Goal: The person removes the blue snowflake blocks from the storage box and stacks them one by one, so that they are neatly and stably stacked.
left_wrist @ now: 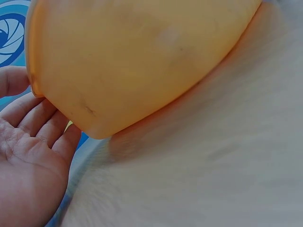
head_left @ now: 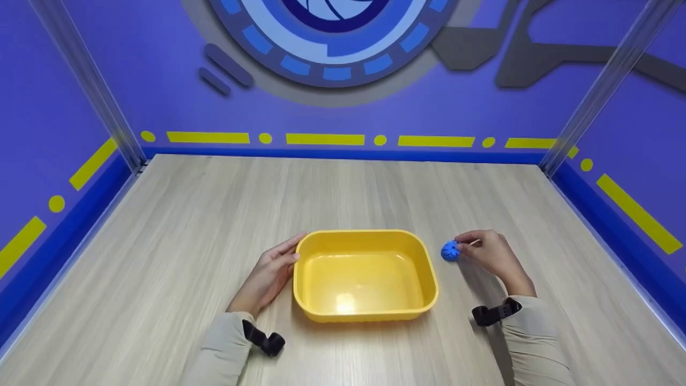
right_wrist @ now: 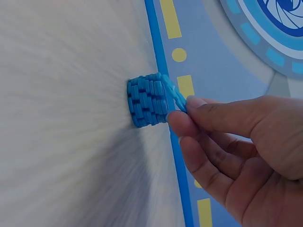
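Observation:
A yellow rectangular plastic basin stands on the wooden table, its inside bare. My left hand rests against the basin's left end; in the left wrist view its fairly straight fingers lie against the outer wall below the rim, with the thumb by the rim. To the right of the basin, my right hand pinches the thin handle of a small blue woven-look toy basket between thumb and fingers. From the head view the toy basket looks like a small blue lump. Whether it touches the table cannot be told.
Pale wood-grain tabletop surrounds the basin. Purple-blue printed panels with yellow dashes wall off the back and sides, with metal posts at the rear corners. Each sleeve cuff carries a black wrist camera.

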{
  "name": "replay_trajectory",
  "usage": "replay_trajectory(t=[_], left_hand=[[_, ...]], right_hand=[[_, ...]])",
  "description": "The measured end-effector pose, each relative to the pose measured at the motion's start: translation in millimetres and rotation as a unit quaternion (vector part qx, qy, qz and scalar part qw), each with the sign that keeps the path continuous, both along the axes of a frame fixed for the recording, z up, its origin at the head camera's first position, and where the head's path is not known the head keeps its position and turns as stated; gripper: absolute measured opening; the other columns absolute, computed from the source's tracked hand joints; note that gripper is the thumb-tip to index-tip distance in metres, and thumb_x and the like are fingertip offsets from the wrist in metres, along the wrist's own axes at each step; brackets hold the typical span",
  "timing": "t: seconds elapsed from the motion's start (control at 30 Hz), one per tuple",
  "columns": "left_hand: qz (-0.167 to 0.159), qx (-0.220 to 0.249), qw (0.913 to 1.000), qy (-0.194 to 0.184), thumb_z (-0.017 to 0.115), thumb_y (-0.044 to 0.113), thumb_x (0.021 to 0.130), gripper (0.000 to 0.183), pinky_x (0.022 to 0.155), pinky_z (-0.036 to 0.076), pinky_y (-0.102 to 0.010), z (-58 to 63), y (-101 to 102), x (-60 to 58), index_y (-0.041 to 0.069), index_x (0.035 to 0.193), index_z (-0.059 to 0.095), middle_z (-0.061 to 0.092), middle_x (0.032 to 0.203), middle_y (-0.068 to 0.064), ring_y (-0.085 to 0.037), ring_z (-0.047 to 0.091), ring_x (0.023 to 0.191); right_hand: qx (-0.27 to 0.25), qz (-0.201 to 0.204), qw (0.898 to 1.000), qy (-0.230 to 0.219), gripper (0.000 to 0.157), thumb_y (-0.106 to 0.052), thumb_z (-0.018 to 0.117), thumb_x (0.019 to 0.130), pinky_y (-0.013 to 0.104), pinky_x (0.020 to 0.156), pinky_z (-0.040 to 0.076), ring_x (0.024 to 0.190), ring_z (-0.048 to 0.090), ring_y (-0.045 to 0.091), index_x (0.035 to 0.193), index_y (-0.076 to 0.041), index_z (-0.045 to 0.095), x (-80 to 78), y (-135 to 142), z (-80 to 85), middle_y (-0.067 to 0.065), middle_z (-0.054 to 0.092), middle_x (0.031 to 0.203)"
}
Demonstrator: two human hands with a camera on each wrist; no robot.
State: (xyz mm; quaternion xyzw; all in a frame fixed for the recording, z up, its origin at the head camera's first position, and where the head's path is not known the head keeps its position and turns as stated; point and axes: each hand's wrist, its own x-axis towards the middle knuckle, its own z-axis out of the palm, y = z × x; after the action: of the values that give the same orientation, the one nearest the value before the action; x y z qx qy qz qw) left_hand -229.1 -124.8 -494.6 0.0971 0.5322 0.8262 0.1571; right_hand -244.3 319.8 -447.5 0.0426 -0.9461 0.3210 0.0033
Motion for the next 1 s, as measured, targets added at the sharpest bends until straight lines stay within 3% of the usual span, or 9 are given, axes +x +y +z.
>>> replay_trajectory(t=[0.3,0.53,0.73,0.87,1.0], left_hand=[[0.001,-0.008,1.0,0.006,0.051,0.004,0.093,0.061,0.11,0.04,-0.03,0.3,-0.5,-0.4,-0.005,0.148,0.027,0.024,0.157,-0.019,-0.016,0.043,0.135],[0.01,-0.01,0.9999,0.001,0.05,0.001,0.092,0.06,0.111,0.038,-0.028,1.0,-0.5,-0.1,-0.005,0.147,0.029,0.025,0.157,-0.017,-0.02,0.032,0.141],[0.011,-0.012,0.9999,0.001,0.051,0.001,0.092,0.06,0.113,0.036,-0.03,1.2,-0.6,0.0,-0.006,0.147,0.029,0.025,0.157,-0.018,-0.025,0.027,0.144],[0.011,-0.016,0.9998,0.008,0.05,0.001,0.092,0.059,0.111,0.039,-0.028,1.3,-1.3,-0.4,-0.006,0.147,0.029,0.025,0.157,-0.018,-0.024,0.028,0.143],[0.04,-0.022,0.9989,0.01,0.049,0.003,0.095,0.055,0.109,0.041,-0.028,3.7,-1.9,-1.8,-0.004,0.147,0.032,0.031,0.155,-0.017,-0.022,0.037,0.139]], right_hand=[[-0.007,-0.004,1.0,0.0,0.023,-0.01,0.063,0.09,0.022,0.065,0.054,0.079,0.063,0.017,0.108,0.003,0.07,-0.4,0.1,-3.2,0.019,0.071,0.1],[-0.003,-0.022,0.999,-0.024,0.028,-0.017,0.061,0.092,0.036,0.08,0.058,0.089,0.063,0.022,0.113,0.001,0.069,0.6,-2.3,-2.9,0.019,0.069,0.108],[-0.012,-0.033,0.999,-0.04,0.031,-0.023,0.057,0.096,0.031,0.08,0.056,0.09,0.061,0.022,0.117,-0.003,0.067,2.1,-1.7,-3.0,0.016,0.068,0.112],[-0.015,-0.024,0.999,-0.018,0.038,-0.031,0.053,0.098,0.032,0.08,0.056,0.091,0.062,0.024,0.119,0.0,0.065,2.2,-0.3,-2.4,0.018,0.068,0.111],[-0.016,-0.008,1.0,0.024,0.049,-0.036,0.047,0.1,0.046,0.088,0.055,0.1,0.063,0.034,0.123,0.005,0.06,2.0,0.2,0.0,0.024,0.065,0.115]])
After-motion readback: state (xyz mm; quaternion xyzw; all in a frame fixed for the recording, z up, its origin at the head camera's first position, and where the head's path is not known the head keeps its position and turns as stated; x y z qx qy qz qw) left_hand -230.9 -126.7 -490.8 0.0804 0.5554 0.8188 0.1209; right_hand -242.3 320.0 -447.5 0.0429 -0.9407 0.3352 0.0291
